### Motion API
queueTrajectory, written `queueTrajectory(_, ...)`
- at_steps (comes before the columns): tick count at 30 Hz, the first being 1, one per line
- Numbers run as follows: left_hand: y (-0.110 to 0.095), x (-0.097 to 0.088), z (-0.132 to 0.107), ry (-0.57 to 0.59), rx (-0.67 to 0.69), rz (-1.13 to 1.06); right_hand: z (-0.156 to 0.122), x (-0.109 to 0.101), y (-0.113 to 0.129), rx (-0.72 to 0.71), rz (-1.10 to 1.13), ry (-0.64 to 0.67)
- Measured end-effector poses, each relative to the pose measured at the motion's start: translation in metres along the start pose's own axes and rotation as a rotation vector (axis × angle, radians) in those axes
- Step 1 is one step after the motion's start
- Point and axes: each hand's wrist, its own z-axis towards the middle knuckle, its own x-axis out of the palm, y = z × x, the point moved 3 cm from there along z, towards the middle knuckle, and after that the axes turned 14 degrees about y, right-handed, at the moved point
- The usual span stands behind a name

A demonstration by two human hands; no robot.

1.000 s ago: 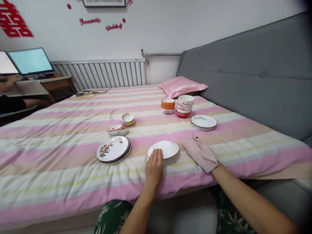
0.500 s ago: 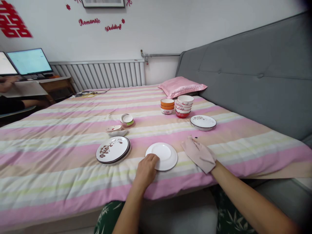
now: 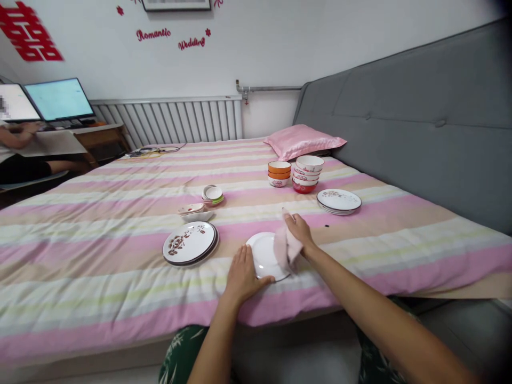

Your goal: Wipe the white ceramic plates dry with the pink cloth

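Note:
A white plate lies on the striped bedspread in front of me. My left hand holds its left side, fingers along the rim and thumb over the near edge. In my right hand is a pale pink cloth, pressed against the plate's right part and hiding it. Left of the plate is a stack of larger plates with brown flowers and dark rims.
Small dishes and little bowls sit behind the left stack. Farther right are orange bowls, patterned bowls and flowered plates. A pink pillow lies by the grey headboard. Another person sits at a desk.
My right hand has brought the cloth leftward from the bedspread onto the plate. My left hand has spread along the rim. The plate's surface looks smooth where a ring showed before.

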Motion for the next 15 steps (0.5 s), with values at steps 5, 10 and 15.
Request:
queueTrajectory(5, 0.001, 0.001, 0.0, -0.003, 0.002, 0.038, -0.015, 0.049, 0.007, -0.036, -0.202, 0.007)
queueTrajectory(10, 0.0, 0.001, 0.001, 0.012, 0.007, 0.033, -0.025, 0.068, 0.005, -0.131, -0.608, 0.085)
queueTrajectory(15, 0.0, -0.002, 0.002, 0.017, -0.021, 0.004, -0.016, 0.065, 0.005, -0.081, -0.664, 0.108)
